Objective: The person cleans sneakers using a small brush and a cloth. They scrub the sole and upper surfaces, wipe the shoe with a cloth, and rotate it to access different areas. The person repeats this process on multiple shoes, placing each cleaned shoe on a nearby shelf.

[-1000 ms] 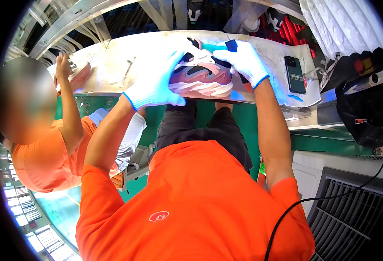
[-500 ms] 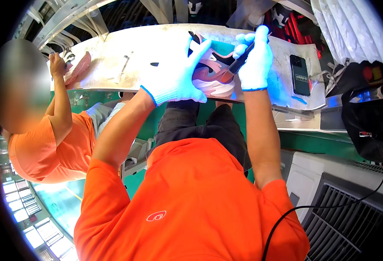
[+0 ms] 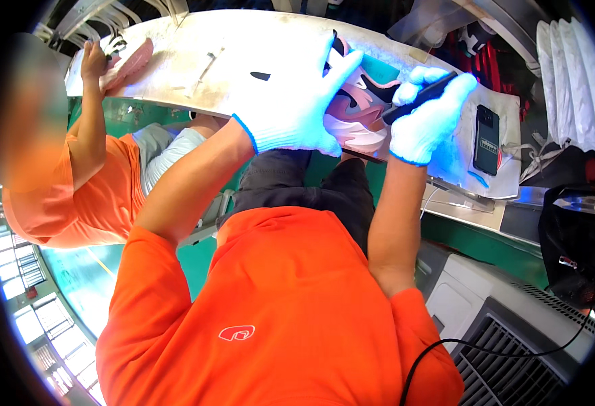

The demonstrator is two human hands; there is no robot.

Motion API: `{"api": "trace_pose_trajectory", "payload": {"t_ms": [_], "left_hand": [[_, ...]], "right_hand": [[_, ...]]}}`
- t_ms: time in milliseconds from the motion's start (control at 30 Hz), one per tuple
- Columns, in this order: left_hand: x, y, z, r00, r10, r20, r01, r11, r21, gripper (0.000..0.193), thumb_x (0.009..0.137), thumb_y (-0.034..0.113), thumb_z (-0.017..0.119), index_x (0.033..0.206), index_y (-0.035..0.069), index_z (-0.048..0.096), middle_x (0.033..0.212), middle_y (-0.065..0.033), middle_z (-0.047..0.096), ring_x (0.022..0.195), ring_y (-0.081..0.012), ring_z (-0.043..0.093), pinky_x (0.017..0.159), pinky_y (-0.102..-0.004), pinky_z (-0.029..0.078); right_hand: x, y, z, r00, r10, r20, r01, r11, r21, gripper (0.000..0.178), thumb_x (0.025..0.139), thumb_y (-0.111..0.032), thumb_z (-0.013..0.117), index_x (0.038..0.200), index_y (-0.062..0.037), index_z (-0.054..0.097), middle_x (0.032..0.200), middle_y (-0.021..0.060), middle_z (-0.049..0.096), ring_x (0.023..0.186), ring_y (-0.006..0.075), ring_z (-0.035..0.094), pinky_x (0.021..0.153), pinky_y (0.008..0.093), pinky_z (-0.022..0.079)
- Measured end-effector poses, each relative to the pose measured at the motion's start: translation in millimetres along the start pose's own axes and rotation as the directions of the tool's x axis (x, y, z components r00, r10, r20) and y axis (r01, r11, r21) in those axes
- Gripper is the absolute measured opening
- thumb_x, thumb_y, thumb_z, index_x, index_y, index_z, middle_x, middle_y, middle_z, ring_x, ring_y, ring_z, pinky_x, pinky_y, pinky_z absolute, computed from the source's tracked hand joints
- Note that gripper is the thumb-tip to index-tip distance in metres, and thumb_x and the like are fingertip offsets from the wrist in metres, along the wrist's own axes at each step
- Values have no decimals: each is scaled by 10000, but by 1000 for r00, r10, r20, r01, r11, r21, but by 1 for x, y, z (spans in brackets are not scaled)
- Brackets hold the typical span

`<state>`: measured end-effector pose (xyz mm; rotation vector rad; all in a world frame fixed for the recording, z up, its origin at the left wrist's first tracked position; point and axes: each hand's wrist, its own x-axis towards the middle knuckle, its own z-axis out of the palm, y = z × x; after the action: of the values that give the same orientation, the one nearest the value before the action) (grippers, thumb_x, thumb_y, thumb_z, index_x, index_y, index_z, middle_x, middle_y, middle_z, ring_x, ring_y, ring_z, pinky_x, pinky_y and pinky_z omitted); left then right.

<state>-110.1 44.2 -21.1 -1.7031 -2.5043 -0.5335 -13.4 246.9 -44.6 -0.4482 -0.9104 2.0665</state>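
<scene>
fingers (image 3: 347, 66) of the left hand (image 3: 287, 111): spread wide against the left part of a pink-and-white shoe (image 3: 361, 105), seemingly to steady it. shoe: on the pale bench (image 3: 243, 34), between both hands. right hand (image 3: 427, 120): curled around a black pen-like tool (image 3: 420, 97), lower end angled shoeward, apparently for control; contact cannot be told. small black piece (image 3: 260, 76): flat on the bench. black phone (image 3: 487, 139): at right, presumably placed clear of the hands.

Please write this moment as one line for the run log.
left hand: spread at pink-white shoe | right hand: holds dark pen-like tool near shoe | phone: on table
</scene>
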Motion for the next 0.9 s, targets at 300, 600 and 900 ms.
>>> {"api": "trace_pose_trajectory", "payload": {"t_ms": [300,600,900], "left_hand": [[4,-5,1,996,86,-30,-88,993,-75,1332,593,388,1010,1710,82,355,1609,-355,389,1402,-552,513,1178,-546,482],[-1,9,16,992,29,-122,-35,998,-51,1078,687,368,959,1617,134,466,1568,-368,392,1375,-588,505,1145,-597,489],[-1,9,14,979,30,-203,-53,993,-110,981,640,339,956,1525,169,568,1418,-303,491,1288,-503,554,1069,-555,520]], "right_hand": [[15,12,-34,907,61,416,-254,868,427,699,1141,-724,395,925,-129,693,757,48,649,517,192,532,479,351,411],[-15,8,20,997,7,73,-8,1000,16,591,1155,-630,500,918,-104,628,736,42,591,558,166,521,504,318,427],[16,-2,10,997,-1,82,-18,975,223,508,1165,-588,509,943,-138,590,791,41,611,591,182,553,555,342,475]]}}
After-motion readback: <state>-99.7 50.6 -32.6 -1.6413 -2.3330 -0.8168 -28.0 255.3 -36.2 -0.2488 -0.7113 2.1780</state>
